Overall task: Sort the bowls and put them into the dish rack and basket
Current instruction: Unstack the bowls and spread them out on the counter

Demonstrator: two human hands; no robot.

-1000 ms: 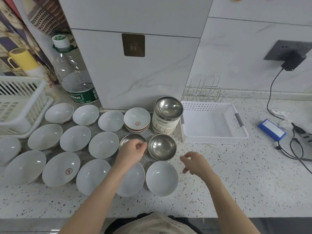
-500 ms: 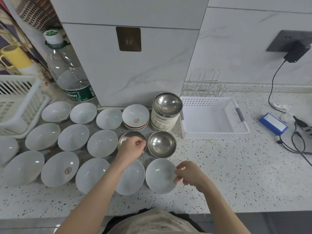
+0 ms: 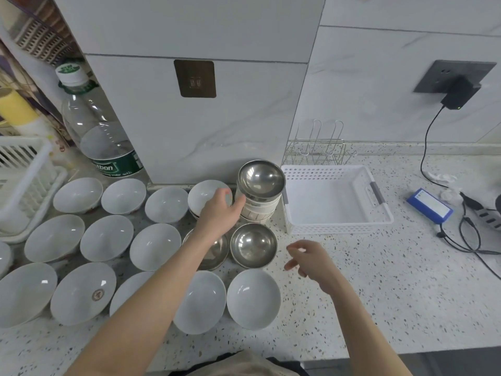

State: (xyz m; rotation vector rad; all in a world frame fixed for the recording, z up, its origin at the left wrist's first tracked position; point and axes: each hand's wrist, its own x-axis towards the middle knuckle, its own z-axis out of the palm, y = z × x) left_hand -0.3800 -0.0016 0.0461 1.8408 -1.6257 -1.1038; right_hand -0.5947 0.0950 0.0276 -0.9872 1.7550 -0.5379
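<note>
The left hand [image 3: 221, 210] is now reaching farther, from the near steel bowl to the side of the bowl stack [image 3: 259, 198], thumb touching it, fingers relaxed. The right hand [image 3: 309, 257] is hovering, loosely curled, holding nothing, lifted off the white bowl [image 3: 253, 298]. Three steel bowls are showing. The empty white basket [image 3: 339, 226] and wire rack [image 3: 320, 147] are standing right.
</note>
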